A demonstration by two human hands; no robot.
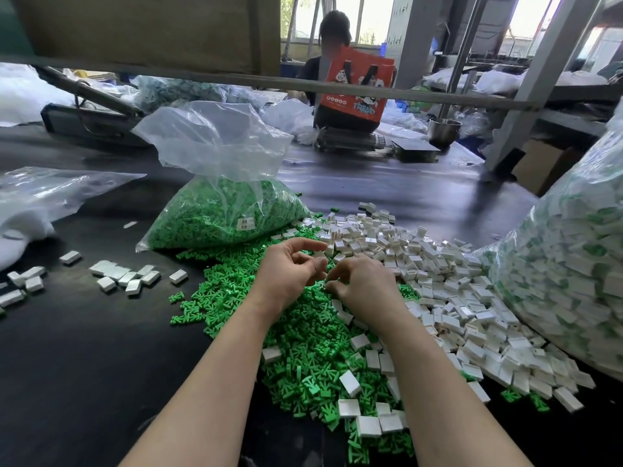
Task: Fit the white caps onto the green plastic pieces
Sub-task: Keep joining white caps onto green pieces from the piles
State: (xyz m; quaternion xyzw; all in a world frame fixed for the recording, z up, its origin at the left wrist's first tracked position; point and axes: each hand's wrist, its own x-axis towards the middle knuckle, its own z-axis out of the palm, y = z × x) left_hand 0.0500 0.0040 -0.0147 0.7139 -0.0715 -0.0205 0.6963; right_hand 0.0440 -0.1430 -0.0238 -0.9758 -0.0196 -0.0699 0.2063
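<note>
Both hands work over the meeting line of two heaps on a dark table (84,348). The left hand (290,267) has its fingers curled inward, thumb and forefinger arched; whether anything sits between them cannot be made out. The right hand (364,284) is knuckles-up, fingertips bent down to the heap; its palm side is hidden, so any hold cannot be told.

The green pieces (303,352) lie loose from beneath the hands toward the near edge. The white caps (438,284) are heaped to the right, a few strewn over the green. A small group of caps lies apart at left (124,274).

A clear bag (222,210) of green pieces stands open behind the hands. A second bag (569,264) at right, cut by the frame edge, shows white and green contents through blurred film. Beyond, a seated person (332,38) is partly hidden by a red bag (357,85) and a crossbar (236,79).
</note>
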